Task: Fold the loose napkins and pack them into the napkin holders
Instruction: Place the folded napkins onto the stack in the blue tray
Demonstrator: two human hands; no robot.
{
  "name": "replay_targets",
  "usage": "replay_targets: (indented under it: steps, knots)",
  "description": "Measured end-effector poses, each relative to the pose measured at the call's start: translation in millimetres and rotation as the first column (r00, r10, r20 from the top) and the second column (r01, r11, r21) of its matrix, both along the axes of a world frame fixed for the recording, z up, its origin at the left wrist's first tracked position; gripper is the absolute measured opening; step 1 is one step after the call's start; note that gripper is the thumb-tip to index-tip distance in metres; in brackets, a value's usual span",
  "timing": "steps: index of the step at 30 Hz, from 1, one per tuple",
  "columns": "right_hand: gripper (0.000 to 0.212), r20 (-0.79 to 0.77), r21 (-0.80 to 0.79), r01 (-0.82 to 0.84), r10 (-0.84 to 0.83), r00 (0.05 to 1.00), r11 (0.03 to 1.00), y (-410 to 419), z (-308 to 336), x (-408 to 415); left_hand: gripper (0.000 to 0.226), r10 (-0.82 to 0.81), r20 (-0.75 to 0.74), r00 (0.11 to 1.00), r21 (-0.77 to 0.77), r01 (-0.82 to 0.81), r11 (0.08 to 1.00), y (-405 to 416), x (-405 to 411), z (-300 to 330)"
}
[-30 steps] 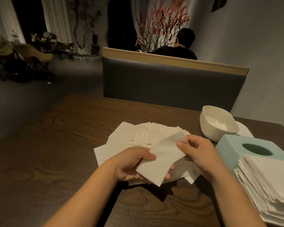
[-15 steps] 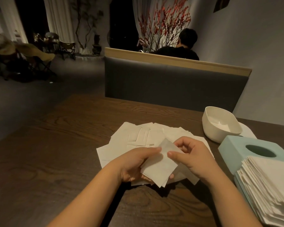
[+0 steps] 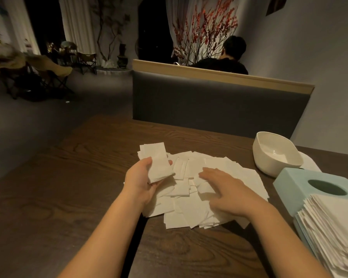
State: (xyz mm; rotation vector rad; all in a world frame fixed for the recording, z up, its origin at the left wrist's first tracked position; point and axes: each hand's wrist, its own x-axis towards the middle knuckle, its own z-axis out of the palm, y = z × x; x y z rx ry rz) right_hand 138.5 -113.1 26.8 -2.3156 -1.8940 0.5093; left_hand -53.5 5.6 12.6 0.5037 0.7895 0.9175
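Two bare forearms enter from the lower edge of the head view, each ending in a bare hand. Left hand (image 3: 142,177): no ring, glove or watch visible; thumb short and rounded at the tip. Right hand (image 3: 225,189): likewise unadorned, knuckles smooth behind the fingers. Wrists behind the fingers carry no bracelet or strap. No sleeve or cuff shows anywhere along either forearm up to the frame edge.
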Motion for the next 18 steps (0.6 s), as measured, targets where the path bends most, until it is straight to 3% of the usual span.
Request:
replay_targets:
  steps: [6, 12, 15, 18]
  knots:
    - [0.048, 0.156, 0.306, 0.072, -0.125, 0.980, 0.949, 19, -9, 0, 0.018, -0.053, -0.035, 0.998, 0.023, 0.054, 0.998, -4, 6, -3]
    - [0.025, 0.137, 0.359, 0.102, -0.160, 0.978, 0.928, 33, -14, 3, 0.015, -0.136, -0.046, 0.990, 0.057, 0.138, 0.989, -9, 11, -7]
    - [0.023, -0.110, 0.450, 0.217, -0.187, 0.976, 0.866, 29, -12, 1, 0.023, -0.111, -0.041, 0.993, 0.092, 0.114, 0.989, -9, 12, -9]
    - [0.017, -0.595, 0.366, 0.418, -0.136, 0.792, 0.832, 15, 4, 3, 0.026, -0.098, -0.062, 0.993, 0.161, 0.107, 0.981, -9, 13, -10]
